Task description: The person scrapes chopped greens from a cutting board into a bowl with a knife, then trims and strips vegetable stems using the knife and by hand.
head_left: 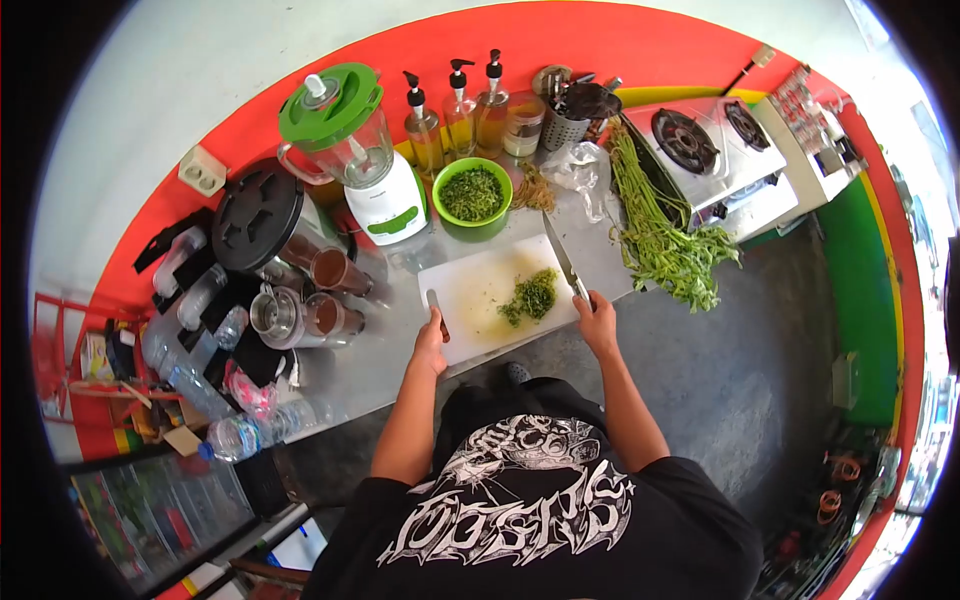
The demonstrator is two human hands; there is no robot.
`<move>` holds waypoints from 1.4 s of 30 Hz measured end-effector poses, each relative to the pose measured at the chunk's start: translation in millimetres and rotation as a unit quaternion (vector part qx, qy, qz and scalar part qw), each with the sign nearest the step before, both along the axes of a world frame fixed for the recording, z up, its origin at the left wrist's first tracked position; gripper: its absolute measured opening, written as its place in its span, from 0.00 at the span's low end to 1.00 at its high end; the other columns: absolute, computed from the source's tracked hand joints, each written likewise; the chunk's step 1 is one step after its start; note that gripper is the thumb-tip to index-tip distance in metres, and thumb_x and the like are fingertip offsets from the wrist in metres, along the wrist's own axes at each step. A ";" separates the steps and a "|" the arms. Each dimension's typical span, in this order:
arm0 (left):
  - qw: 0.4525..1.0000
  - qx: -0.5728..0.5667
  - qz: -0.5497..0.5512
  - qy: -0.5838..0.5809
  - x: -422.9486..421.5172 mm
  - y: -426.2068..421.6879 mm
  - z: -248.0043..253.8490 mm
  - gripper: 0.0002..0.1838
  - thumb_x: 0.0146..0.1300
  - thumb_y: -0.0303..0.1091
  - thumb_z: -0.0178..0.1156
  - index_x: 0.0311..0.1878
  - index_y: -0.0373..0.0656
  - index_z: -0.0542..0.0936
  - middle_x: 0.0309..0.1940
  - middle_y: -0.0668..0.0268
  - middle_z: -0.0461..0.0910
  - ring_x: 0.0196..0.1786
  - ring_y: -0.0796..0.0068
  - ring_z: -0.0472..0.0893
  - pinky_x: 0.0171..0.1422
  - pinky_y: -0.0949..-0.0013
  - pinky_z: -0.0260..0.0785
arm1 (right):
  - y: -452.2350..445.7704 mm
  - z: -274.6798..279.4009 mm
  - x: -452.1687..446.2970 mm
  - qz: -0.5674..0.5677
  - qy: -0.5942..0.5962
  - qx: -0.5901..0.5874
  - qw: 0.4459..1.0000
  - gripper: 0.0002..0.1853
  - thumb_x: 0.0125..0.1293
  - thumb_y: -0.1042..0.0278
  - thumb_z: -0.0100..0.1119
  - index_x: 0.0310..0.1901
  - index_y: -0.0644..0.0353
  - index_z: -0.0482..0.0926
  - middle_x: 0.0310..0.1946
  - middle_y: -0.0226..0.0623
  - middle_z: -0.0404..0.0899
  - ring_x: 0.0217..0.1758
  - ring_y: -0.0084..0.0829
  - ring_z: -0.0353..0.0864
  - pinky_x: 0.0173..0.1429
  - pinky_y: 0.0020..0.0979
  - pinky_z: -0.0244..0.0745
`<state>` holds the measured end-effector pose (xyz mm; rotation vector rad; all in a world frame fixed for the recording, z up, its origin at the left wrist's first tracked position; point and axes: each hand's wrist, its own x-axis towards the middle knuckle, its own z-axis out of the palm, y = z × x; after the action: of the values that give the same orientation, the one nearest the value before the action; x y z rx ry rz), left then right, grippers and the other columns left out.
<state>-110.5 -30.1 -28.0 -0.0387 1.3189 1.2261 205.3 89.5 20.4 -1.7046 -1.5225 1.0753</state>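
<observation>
Head view: knife [566, 260] in right hand [598, 322].

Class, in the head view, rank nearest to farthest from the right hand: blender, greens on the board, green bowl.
1. Greens, on the board, left of the right hand.
2. Green bowl, beyond the board.
3. Blender, left of the bowl.

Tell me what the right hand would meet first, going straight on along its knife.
Led by its knife, the right hand would probably first meet the brown stringy bundle beyond the tip, though the blade's height above the counter is unclear.
</observation>
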 end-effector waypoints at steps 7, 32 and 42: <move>0.989 0.117 0.016 -0.088 -13.0 -37.0 50.6 0.20 0.80 0.49 0.52 0.56 0.42 0.80 0.40 0.69 0.84 0.49 0.71 0.84 0.56 0.57 0.80 | 18.6 60.3 -19.3 0.019 0.114 0.017 0.993 0.14 0.70 0.62 0.65 0.43 0.68 0.84 0.24 0.30 0.77 0.23 0.21 0.72 0.30 0.29 0.71; 0.935 0.104 0.331 0.077 132.3 9.6 179.3 0.17 0.71 0.29 0.63 0.61 0.36 0.80 0.44 0.73 0.83 0.38 0.87 0.73 0.43 0.77 0.63 | 215.0 67.7 -77.0 0.371 0.153 -0.071 0.913 0.12 0.73 0.67 0.63 0.47 0.70 0.85 0.34 0.31 0.83 0.30 0.20 0.77 0.36 0.26 0.76; 0.930 0.090 0.349 0.064 135.5 32.0 204.7 0.17 0.72 0.29 0.61 0.62 0.36 0.78 0.46 0.71 0.82 0.41 0.85 0.74 0.48 0.75 0.68 | 225.9 73.8 -58.7 0.404 0.178 0.018 0.897 0.12 0.71 0.68 0.66 0.49 0.68 0.83 0.30 0.30 0.80 0.31 0.20 0.77 0.37 0.26 0.73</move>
<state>25.0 1.9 176.7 -0.3251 1.3428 1.9783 146.6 315.4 94.2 -0.7374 -2.0126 1.6327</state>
